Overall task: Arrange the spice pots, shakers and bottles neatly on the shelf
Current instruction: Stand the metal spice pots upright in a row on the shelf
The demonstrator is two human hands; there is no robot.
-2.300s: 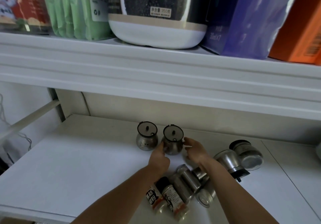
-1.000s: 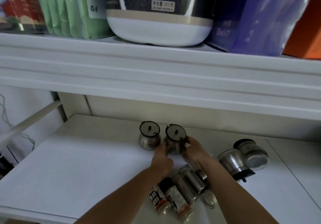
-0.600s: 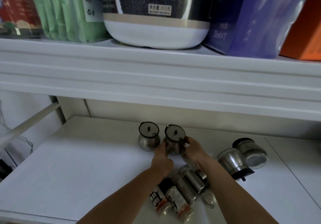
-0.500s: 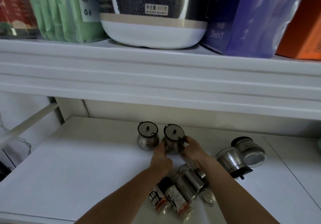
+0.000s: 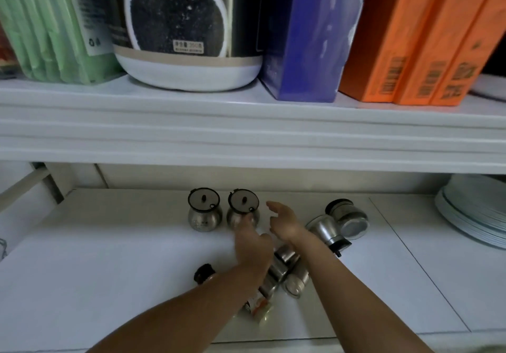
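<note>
Two round steel spice pots stand upright side by side at the back of the white shelf (image 5: 109, 257): the left pot (image 5: 204, 210) and the right pot (image 5: 242, 210). My left hand (image 5: 253, 246) is just in front of the right pot, fingertips at its base. My right hand (image 5: 283, 220) hovers open to the right of that pot, off it. Two more steel pots (image 5: 347, 217) lie tipped over at the right. Steel shakers (image 5: 287, 273) and labelled spice bottles (image 5: 256, 304) lie in a pile under my forearms.
A stack of white plates (image 5: 476, 215) sits at the far right of the shelf. The upper shelf holds green packets (image 5: 49, 24), a black-and-white jar (image 5: 186, 29), a purple box (image 5: 306, 32) and orange boxes (image 5: 416, 38). Its thick front edge overhangs.
Both hands held the right pot half a second ago. My right hand has come off it and opened; my left hand has slid back toward me. The camera shifted right, showing the plates.
</note>
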